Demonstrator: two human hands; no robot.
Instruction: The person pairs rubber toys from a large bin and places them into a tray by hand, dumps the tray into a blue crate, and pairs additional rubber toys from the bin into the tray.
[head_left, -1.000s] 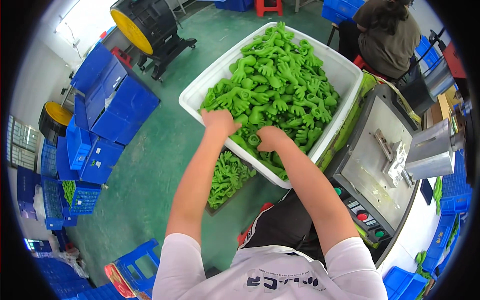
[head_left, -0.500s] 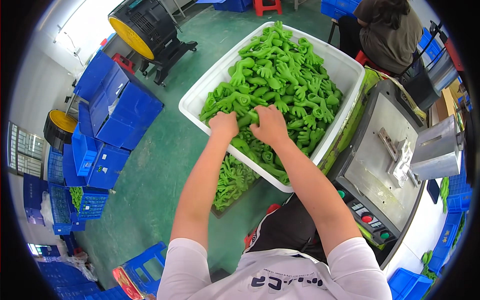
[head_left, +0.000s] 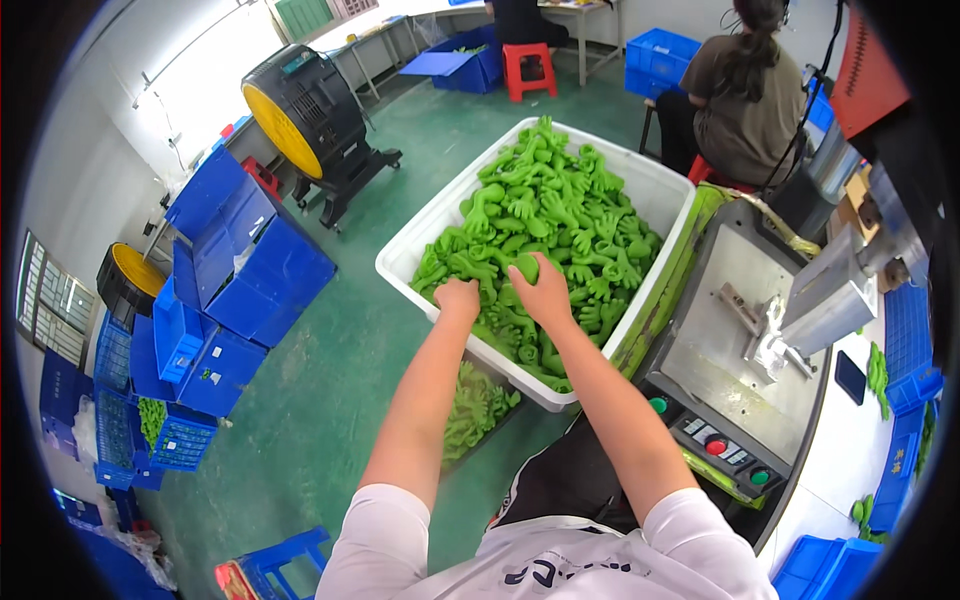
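A white plastic tub (head_left: 403, 292) is heaped with green rubbery pieces (head_left: 560, 205) shaped like small arms with hands. My right hand (head_left: 546, 296) is over the near part of the heap, thumb and fingers closed round a green rubber piece (head_left: 526, 266) whose rounded end sticks up. At the tub's near left edge, my left hand (head_left: 458, 299) has its fingers curled down among the pieces. What those fingers hold, if anything, is hidden. Below the tub, a lower container of more green pieces (head_left: 478, 405) shows beside my left forearm.
On the right stands a bench machine (head_left: 745, 280) with a metal plate and push buttons. Blue crates (head_left: 265, 265) and a black and yellow fan (head_left: 300, 115) are at the left. A seated person (head_left: 745, 105) is beyond the machine; a red stool (head_left: 528, 72) stands at the back.
The view has tilted up, showing more of the far room. My right hand has turned and lifted slightly, with a rounded green end now showing in it. My left hand stays at the near left edge.
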